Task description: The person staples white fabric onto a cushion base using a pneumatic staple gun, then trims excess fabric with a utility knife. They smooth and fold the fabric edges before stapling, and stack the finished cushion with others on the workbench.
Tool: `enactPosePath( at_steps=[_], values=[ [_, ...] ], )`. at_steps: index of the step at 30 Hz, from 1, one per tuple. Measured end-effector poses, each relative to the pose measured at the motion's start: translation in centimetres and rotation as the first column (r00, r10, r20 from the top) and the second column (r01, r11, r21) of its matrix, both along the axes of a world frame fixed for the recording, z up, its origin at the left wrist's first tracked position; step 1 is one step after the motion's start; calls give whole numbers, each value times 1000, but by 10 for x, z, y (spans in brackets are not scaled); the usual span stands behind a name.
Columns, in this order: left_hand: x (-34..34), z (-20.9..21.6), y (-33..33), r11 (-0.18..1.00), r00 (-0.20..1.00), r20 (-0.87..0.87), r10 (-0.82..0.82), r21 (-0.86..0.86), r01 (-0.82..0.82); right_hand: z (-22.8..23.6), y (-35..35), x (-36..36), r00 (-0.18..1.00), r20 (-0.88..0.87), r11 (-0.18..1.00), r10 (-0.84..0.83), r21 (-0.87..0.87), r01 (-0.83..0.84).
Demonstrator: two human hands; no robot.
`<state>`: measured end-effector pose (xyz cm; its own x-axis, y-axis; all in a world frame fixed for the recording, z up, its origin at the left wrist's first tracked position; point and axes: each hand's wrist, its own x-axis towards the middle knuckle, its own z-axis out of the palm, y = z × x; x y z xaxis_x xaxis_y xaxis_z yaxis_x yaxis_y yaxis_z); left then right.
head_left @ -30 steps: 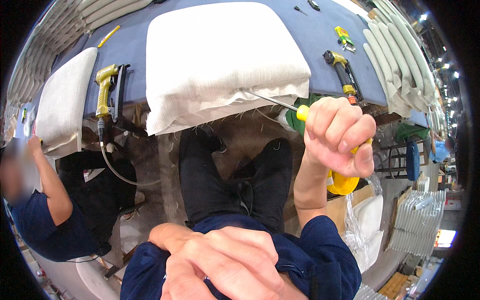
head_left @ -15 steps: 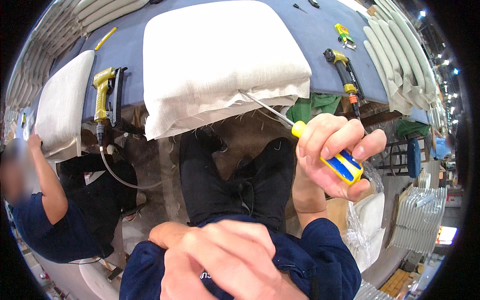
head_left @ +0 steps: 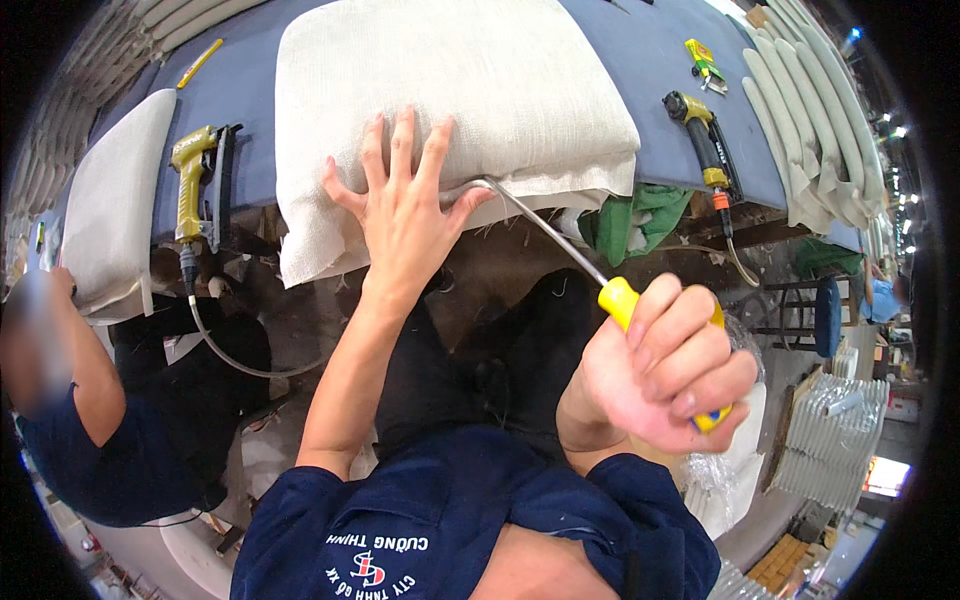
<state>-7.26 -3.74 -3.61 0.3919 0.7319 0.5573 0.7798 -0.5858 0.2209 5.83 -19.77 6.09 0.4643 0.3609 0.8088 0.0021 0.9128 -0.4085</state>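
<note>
A cream fabric-covered seat cushion (head_left: pixel 530 90) lies on the blue-grey table, its frayed cloth edge hanging over the front. My left hand (head_left: pixel 405 210) rests on the cushion's front part, palm down with fingers spread. In my right hand (head_left: pixel 665 365) is a screwdriver (head_left: pixel 618 298) with a yellow and blue handle, my fingers wrapped round it. Its metal shaft slants up and left, and the tip meets the cushion's front edge near my left thumb. Whether the tip goes into the cloth I cannot tell.
Pneumatic staple guns lie left (head_left: pixel 195 185) and right (head_left: pixel 705 140) of the cushion, with air hoses. Green cloth (head_left: pixel 640 220) hangs under the table edge. Stacked cushions (head_left: pixel 810 130) stand at the right. Beside me on the left, a person (head_left: pixel 100 430) touches another cushion (head_left: pixel 115 200).
My left hand has come up from near my chest onto the cushion. My right hand has tightened round the screwdriver's handle and moved slightly down. The view has shifted a little.
</note>
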Motion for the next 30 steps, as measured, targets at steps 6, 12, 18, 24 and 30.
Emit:
enactPosePath(
  at_steps=[6,12,18,24,30],
  values=[
    [1,-12,0,1000,999,-47,6,27,-5,46,121,61,889,-349,885,298,-248,-394],
    [-8,-3,5,999,997,-74,-36,1,36,101,221,66,912,-233,845,338,-351,-403],
    [-5,-14,5,997,999,-29,-23,67,25,99,166,55,868,-371,918,330,-90,-387],
    [9,-16,1,996,997,68,39,76,-44,100,174,59,973,-225,970,47,-224,-98],
    [13,-18,-1,995,995,97,32,87,-40,88,185,65,962,-217,968,164,-153,-199]
  ],
)
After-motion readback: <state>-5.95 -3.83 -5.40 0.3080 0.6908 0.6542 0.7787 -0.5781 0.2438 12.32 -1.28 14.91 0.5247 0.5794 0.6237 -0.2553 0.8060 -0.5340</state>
